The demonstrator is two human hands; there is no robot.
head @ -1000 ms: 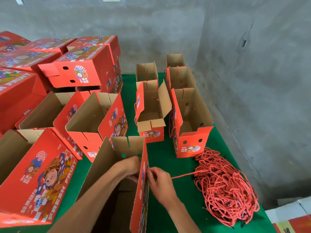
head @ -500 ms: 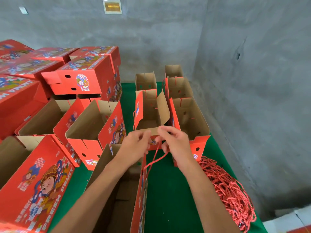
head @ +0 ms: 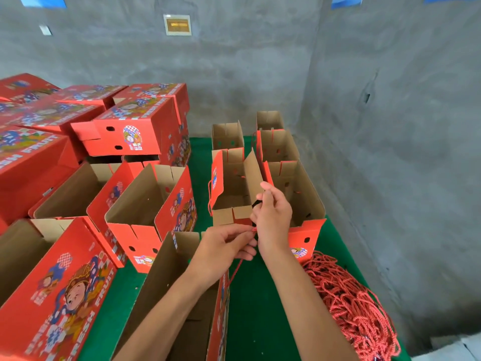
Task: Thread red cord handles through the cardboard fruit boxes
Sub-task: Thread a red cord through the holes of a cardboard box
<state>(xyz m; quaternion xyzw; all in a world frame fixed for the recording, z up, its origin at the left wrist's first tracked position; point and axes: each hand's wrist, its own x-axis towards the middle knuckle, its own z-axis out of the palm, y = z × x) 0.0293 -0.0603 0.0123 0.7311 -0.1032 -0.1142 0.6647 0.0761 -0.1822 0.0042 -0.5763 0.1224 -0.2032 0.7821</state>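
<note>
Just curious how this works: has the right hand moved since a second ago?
Yes. The right hand has risen from the near box's right wall toward the open boxes behind, pinching the red cord.

The room is a corner formed by two bare grey concrete walls: the back wall (head: 234,61) and the right wall (head: 403,152), which meet in a vertical seam. A small framed panel (head: 177,25) with an amber centre is set into the back wall, high up. A small pale plate (head: 45,30) sits to its left. The work surface is covered in green cloth (head: 250,308). Lighting is even and diffuse.
</note>
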